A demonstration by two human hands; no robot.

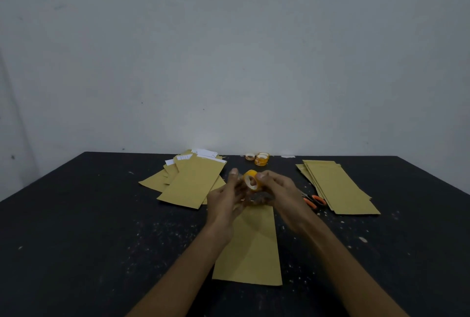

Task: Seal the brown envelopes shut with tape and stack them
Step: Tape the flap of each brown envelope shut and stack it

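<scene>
1. Two hands are raised over the bench [76,215], meeting at a yellow tape roll [251,180].
2. Right hand [278,189]: its fingers [262,176] curl around the tape roll's rim and grip it.
3. Left hand [223,201]: its fingers [233,172] reach up against the roll's other side. Blur smears them, so I cannot tell whether they pinch a loose tape end or merely touch.
4. One brown envelope [250,248] lies flat directly beneath the fingers, running back toward the person.
5. A loose pile of envelopes [190,182], white paper poking from some, lies left of the left fingers.
6. A neater stack of envelopes [338,187] lies well right of the right fingers, with orange-handled scissors [315,201] between it and the right hand.
7. Spare tape rolls [260,158] sit beyond the fingers, at the bench's far edge.
</scene>
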